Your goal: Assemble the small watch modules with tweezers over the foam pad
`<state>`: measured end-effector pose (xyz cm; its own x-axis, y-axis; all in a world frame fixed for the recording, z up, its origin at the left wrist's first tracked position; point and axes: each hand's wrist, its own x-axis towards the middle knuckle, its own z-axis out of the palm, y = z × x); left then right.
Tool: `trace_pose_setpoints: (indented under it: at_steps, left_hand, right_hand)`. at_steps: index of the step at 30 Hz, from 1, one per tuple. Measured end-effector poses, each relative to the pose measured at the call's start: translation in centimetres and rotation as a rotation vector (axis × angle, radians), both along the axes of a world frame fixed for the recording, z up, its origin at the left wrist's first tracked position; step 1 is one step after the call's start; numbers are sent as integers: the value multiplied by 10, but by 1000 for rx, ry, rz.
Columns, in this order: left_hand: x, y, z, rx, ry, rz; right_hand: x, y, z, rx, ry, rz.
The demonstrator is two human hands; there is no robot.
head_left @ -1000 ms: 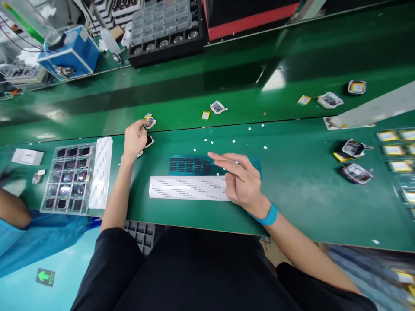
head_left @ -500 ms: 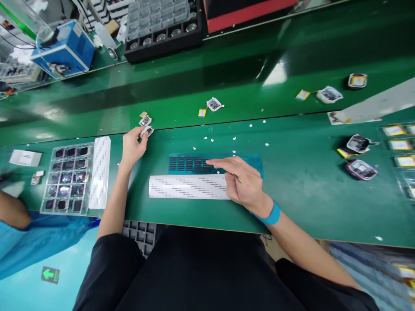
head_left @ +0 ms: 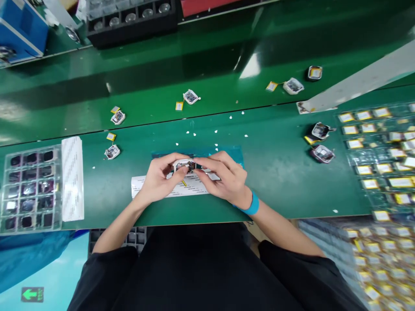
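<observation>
In front of me, a small white square device casing with electronics inside is tilted between both hands. My left hand is closed around its left side, thumb across the front. My right hand is closed in a pinch at its right end; whether a small piece is also between those fingertips cannot be made out. A yellow-edged battery hangs below the casing. Behind the hands lies a blue film sheet, partly covered; in front of it is a white printed paper strip.
Similar open casings lie at left, farther back and at right. A clear tray of dark-faced units is at left, a tray of batteries at right. A pale post rises at right.
My left hand has brought a casing from the left to the middle. My right hand has lifted off the black strips on the blue film and now meets it there. The view has shifted right.
</observation>
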<state>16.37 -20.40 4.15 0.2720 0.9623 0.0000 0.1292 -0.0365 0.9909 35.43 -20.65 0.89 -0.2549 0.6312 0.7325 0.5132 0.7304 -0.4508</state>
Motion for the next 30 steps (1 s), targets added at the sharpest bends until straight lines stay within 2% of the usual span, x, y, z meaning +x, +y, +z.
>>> trace_pose_setpoints:
  at_steps: [5,11,17,21,24,30]
  left_hand:
    - [1,-5,-1,36,29,26]
    - [3,-8,1,125,189,66]
    - [0,-7,-5,123,305,-40]
    - [-1,-8,-7,135,315,-110]
    - [-2,-7,-8,122,288,-101]
    - [0,-8,-9,22,246,-83]
  right_hand:
    - [-2,-3,0,60,13,0]
    - [3,-2,-7,132,-149,4]
    - [4,2,-6,-100,-150,131]
    - [6,5,-4,-64,-229,136]
    - [7,7,-4,-45,-250,138]
    - [6,7,-2,-134,-190,185]
